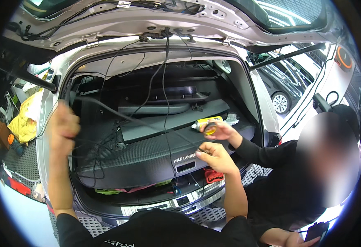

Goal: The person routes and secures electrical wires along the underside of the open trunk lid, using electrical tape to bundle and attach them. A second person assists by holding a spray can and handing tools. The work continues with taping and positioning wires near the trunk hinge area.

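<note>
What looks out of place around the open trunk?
Black cables dangle from the raised tailgate across the trunk opening; that looks odd, since wiring usually sits tucked behind trim, and the tailgate's metal is exposed.

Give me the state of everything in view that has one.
Tailgate: raised open.
Hanging wires: dangling from tailgate.
Left hand: curled, blurred.
Right hand: pinching black cable.
Black cable: held, running toward left hand.
Yellow bottle: lying on its side.
Co-worker's hand: holding dark ring.
</note>
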Demonstrator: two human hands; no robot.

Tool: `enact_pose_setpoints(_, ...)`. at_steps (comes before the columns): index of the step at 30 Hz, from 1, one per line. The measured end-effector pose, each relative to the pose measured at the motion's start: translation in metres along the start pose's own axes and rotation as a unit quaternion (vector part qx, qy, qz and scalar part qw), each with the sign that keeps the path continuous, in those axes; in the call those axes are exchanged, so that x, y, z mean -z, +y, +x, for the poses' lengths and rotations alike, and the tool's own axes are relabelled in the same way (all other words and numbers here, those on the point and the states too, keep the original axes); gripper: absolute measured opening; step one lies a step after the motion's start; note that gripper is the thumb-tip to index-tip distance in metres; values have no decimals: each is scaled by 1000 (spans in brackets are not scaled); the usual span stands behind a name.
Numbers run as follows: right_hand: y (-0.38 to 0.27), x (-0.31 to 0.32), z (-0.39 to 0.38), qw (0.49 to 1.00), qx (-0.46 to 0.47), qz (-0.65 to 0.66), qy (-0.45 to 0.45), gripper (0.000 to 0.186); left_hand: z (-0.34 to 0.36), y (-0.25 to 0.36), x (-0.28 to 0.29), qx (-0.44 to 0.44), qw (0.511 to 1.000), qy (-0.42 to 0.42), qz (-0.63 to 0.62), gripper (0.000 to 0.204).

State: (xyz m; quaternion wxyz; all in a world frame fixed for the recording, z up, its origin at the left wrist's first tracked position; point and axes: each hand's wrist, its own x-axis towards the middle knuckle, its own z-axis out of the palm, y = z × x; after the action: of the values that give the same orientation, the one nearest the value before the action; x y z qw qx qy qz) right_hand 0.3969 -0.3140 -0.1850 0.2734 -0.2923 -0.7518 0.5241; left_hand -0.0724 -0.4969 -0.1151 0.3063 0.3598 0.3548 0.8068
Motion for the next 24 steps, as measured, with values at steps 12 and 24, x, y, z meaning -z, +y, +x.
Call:
enact_pose_setpoints(12,99,70,-50,967,-128,-99,196,30,-33,210,364,-217,762,429,435,33)
enact_pose_setpoints(24,-47,-81,18,921,225,-310,71,23,-92,-77,-153,-249,641,-397,608,83)
